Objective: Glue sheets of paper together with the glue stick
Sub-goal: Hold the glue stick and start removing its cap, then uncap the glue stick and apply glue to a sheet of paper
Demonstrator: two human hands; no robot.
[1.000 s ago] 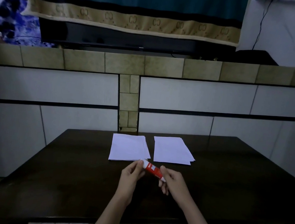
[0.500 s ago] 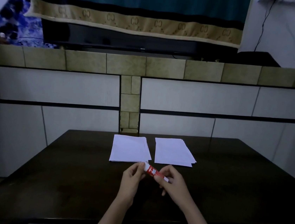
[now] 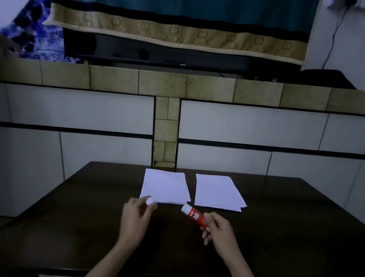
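Glue stick [image 3: 195, 217], red, uncapped, held over the tabletop [image 3: 280, 229] near its middle, tip tilted toward the far edge and left. Right hand [image 3: 219, 233]: fingers grasping the stick's lower end. Left hand [image 3: 136, 216]: fingers pinching the white cap [image 3: 150, 200], just over the near edge of the left paper stack [image 3: 164, 186]. Right paper stack [image 3: 217, 192] lies beside it, apart, both toward the far edge. Stick touches neither stack.
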